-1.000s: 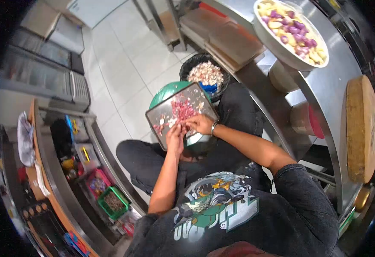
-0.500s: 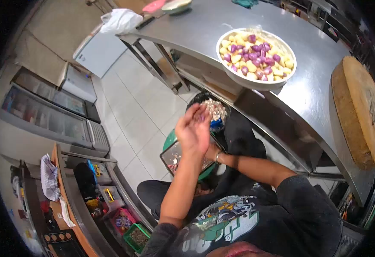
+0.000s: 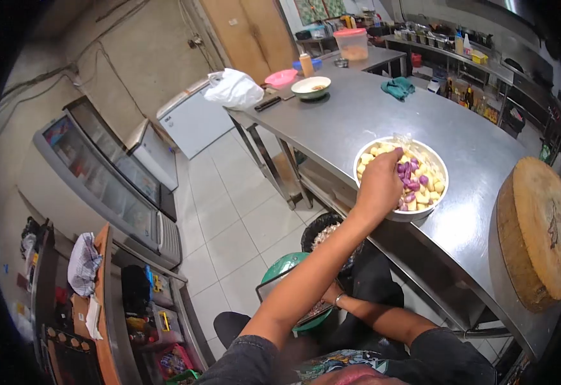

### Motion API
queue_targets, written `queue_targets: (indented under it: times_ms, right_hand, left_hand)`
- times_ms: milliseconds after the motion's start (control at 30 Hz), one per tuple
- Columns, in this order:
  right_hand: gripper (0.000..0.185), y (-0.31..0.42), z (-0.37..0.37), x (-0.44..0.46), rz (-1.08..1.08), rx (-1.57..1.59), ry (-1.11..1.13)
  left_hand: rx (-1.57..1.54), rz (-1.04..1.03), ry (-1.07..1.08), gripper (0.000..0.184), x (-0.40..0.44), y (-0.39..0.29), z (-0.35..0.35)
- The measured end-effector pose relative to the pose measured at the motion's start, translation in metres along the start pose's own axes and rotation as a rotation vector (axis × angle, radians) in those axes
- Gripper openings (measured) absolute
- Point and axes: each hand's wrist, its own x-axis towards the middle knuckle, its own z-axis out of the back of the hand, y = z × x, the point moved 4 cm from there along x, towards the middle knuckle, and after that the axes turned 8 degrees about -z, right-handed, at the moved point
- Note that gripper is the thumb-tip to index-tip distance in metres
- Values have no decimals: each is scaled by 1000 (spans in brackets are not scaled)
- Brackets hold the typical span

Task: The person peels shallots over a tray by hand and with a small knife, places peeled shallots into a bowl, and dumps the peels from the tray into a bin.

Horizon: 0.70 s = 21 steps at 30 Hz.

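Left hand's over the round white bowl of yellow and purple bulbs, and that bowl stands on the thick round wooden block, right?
No, the head view shows the bowl on the grey metal table, apart from the block. The left hand is over the bowl, as you say.

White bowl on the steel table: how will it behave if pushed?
The bowl is likely heavy for its size, filled near the rim with pale and purple bulbs; top ones may roll. It should slide on the smooth table, but sits by the edge, so could tip off.
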Motion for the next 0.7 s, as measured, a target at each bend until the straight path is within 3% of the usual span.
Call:
queue_targets:
  times_ms: [133,200,333,467,567,700]
  right_hand:
    - [27,-10,-7,4,8,-42,-3]
    - [27,-11,-10,3,39,-40,-9]
    - [27,22,18,-6,25,-61,-27]
    - [26,98,87,-20,-73,-7,36]
    - [30,107,93,-23,-417,160,332]
    - [28,82,69,-21,-227,70,207]
  left_hand:
    - [17,37,86,28,-3,-7,3]
    - [63,-208,-38,33,-3,-20,11]
    - [75,-346,-115,35,-29,-42,50]
    - [-39,-11,-142,31,-122,1,104]
    - [139,336,-159,26,-231,63,148]
    - [399,668,-83,27,-407,132,209]
